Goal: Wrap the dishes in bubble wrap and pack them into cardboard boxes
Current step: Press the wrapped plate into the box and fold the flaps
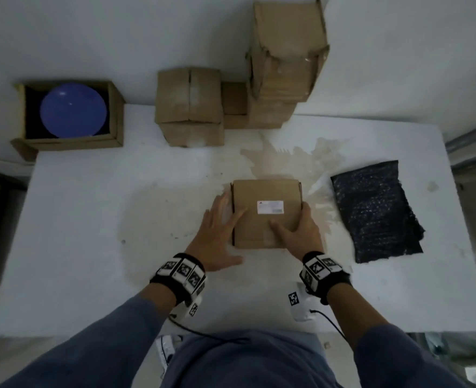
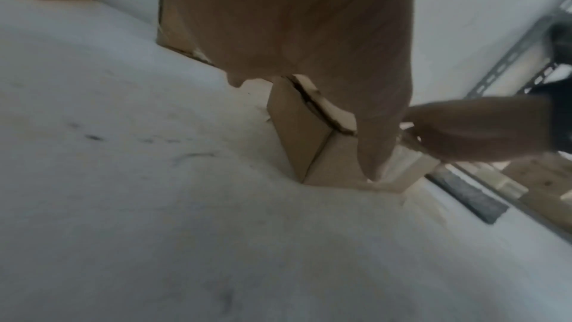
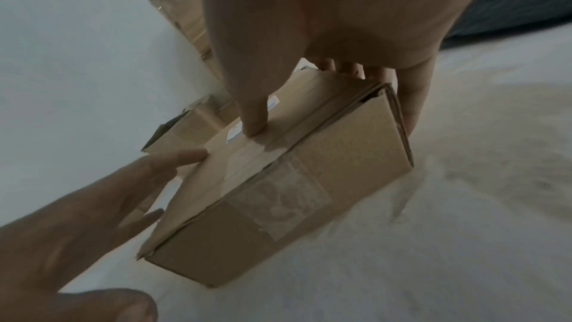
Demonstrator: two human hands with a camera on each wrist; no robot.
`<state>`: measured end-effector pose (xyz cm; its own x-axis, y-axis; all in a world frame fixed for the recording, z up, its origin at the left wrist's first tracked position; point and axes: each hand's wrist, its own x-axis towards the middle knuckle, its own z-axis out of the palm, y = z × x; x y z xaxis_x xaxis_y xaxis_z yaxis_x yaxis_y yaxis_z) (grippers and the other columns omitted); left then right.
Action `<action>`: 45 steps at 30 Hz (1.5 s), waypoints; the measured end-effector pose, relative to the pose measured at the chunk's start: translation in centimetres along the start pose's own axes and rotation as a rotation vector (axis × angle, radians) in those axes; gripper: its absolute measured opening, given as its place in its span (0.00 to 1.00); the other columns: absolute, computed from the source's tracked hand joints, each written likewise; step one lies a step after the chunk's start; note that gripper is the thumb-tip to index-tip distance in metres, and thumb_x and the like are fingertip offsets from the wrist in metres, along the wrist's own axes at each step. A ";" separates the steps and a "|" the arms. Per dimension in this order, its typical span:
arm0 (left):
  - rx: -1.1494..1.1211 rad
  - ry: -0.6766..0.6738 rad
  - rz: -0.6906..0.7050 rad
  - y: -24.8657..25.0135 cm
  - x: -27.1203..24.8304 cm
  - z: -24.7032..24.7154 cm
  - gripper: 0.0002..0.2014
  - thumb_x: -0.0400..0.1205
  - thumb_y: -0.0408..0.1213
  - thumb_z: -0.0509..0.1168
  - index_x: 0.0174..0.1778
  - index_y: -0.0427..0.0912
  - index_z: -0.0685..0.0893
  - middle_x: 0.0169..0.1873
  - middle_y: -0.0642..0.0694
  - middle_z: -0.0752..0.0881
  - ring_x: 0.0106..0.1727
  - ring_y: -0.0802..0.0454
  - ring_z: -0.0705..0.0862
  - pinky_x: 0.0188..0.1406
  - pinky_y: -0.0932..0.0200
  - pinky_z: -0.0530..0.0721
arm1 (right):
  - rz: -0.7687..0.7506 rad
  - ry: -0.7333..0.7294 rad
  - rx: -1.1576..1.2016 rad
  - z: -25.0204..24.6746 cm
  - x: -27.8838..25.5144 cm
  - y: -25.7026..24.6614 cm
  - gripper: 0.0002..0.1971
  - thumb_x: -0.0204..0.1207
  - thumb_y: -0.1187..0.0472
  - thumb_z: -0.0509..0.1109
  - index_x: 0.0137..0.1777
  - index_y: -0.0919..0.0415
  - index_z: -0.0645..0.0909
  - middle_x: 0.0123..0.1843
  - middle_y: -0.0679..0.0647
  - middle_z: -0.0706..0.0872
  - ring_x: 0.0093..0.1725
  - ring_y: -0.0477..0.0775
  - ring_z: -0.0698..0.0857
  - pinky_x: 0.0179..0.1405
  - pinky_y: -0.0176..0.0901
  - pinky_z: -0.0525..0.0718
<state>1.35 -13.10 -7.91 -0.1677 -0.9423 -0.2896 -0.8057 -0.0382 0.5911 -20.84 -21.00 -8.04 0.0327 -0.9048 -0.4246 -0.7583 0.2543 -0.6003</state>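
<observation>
A closed cardboard box (image 1: pixel 264 208) with a white label lies flat in the middle of the white table (image 1: pixel 91 247). My left hand (image 1: pixel 221 229) rests against the box's left edge with straight, spread fingers. My right hand (image 1: pixel 297 229) grips the box's right side, thumb on the lid and fingers round the side wall. The right wrist view shows the thumb pressing on the box (image 3: pixel 278 192) and the left hand (image 3: pixel 93 205) touching its edge. A blue plate (image 1: pixel 73 109) lies in an open box (image 1: pixel 116 116) at the back left. Black bubble wrap (image 1: pixel 376 211) lies to the right.
Closed cardboard boxes (image 1: pixel 189 107) stand stacked at the back centre, with a taller stack (image 1: pixel 284 65) against the wall to their right. A brownish stain spreads on the table behind the centre box. Metal shelving (image 1: pixel 471 141) borders the table's right side.
</observation>
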 end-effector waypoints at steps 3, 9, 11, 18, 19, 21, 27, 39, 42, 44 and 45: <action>0.046 0.070 -0.011 -1.2 -1.7 -0.8 0.57 0.65 0.64 0.76 0.85 0.54 0.52 0.82 0.47 0.27 0.84 0.45 0.29 0.83 0.32 0.50 | -0.047 -0.079 -0.014 2.0 0.6 -2.6 0.53 0.64 0.28 0.73 0.82 0.53 0.55 0.72 0.58 0.78 0.68 0.63 0.80 0.65 0.61 0.81; -0.377 0.178 -0.417 -5.6 -2.5 -2.9 0.74 0.58 0.51 0.87 0.83 0.61 0.33 0.83 0.52 0.35 0.83 0.44 0.59 0.74 0.42 0.75 | -0.098 -0.193 -0.019 6.6 1.7 -8.8 0.51 0.61 0.32 0.77 0.80 0.50 0.57 0.65 0.57 0.80 0.62 0.63 0.82 0.60 0.59 0.83; -0.359 0.160 -0.385 -6.6 -2.5 -3.7 0.73 0.61 0.48 0.85 0.82 0.62 0.29 0.83 0.54 0.44 0.78 0.44 0.66 0.70 0.43 0.79 | -0.102 -0.221 -0.025 7.3 1.8 -10.0 0.51 0.60 0.31 0.75 0.79 0.52 0.58 0.65 0.57 0.81 0.62 0.64 0.82 0.60 0.60 0.84; -0.422 0.312 -0.246 -7.6 -4.3 -8.1 0.66 0.62 0.44 0.84 0.86 0.62 0.41 0.85 0.55 0.49 0.82 0.50 0.61 0.74 0.48 0.76 | -0.251 -0.205 0.068 5.9 0.5 -12.7 0.50 0.65 0.37 0.76 0.84 0.47 0.56 0.68 0.51 0.80 0.64 0.55 0.81 0.62 0.55 0.84; -0.444 0.348 -0.206 -7.3 -4.6 -9.4 0.63 0.63 0.44 0.83 0.86 0.61 0.46 0.85 0.56 0.50 0.82 0.51 0.61 0.74 0.47 0.77 | -0.288 -0.172 0.099 5.2 0.2 -13.5 0.50 0.66 0.38 0.76 0.85 0.45 0.55 0.67 0.50 0.79 0.62 0.53 0.81 0.61 0.52 0.84; -0.487 0.433 -0.124 -6.8 -4.7 -12.4 0.54 0.66 0.40 0.82 0.84 0.60 0.59 0.83 0.55 0.56 0.80 0.54 0.66 0.69 0.47 0.81 | -0.345 -0.098 0.155 4.0 0.1 -15.8 0.47 0.68 0.44 0.77 0.85 0.43 0.56 0.62 0.51 0.76 0.57 0.50 0.79 0.57 0.44 0.83; -0.445 0.546 -0.015 -7.3 0.9 -21.1 0.37 0.66 0.35 0.78 0.73 0.50 0.76 0.77 0.52 0.66 0.75 0.54 0.72 0.68 0.52 0.81 | -0.371 -0.011 0.253 2.3 4.6 -24.2 0.45 0.71 0.46 0.76 0.85 0.47 0.57 0.67 0.53 0.73 0.60 0.51 0.78 0.60 0.42 0.82; -0.153 0.630 -0.142 -10.9 9.0 -21.3 0.28 0.75 0.21 0.71 0.71 0.44 0.80 0.83 0.40 0.61 0.82 0.46 0.64 0.77 0.63 0.62 | -0.484 -0.053 -0.169 3.7 9.4 -26.8 0.33 0.79 0.59 0.69 0.83 0.46 0.64 0.85 0.61 0.56 0.82 0.62 0.62 0.76 0.47 0.66; -0.204 0.653 -0.145 -10.6 9.0 -21.2 0.28 0.74 0.22 0.72 0.70 0.43 0.80 0.82 0.42 0.62 0.81 0.49 0.65 0.74 0.68 0.62 | -0.510 -0.059 -0.118 3.5 8.6 -25.8 0.34 0.78 0.60 0.71 0.83 0.48 0.64 0.84 0.60 0.57 0.80 0.61 0.63 0.76 0.48 0.66; -0.269 0.697 -0.159 -10.9 8.7 -21.4 0.30 0.72 0.25 0.74 0.70 0.48 0.79 0.77 0.45 0.66 0.74 0.52 0.71 0.72 0.64 0.70 | -0.554 0.001 -0.058 3.2 7.7 -24.2 0.33 0.76 0.59 0.73 0.81 0.54 0.67 0.82 0.57 0.61 0.77 0.58 0.68 0.74 0.44 0.70; -0.312 0.726 -0.167 -11.2 8.5 -21.5 0.32 0.71 0.27 0.75 0.71 0.51 0.78 0.73 0.47 0.68 0.70 0.54 0.74 0.70 0.61 0.75 | -0.590 0.037 -0.049 2.9 7.0 -22.9 0.31 0.76 0.59 0.73 0.79 0.54 0.70 0.79 0.55 0.65 0.72 0.56 0.73 0.71 0.44 0.74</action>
<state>21.18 -27.85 -0.81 0.4380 -0.8928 0.1052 -0.5739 -0.1876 0.7972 -1.37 -32.22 0.76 0.4363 -0.8998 -0.0043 -0.6481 -0.3109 -0.6952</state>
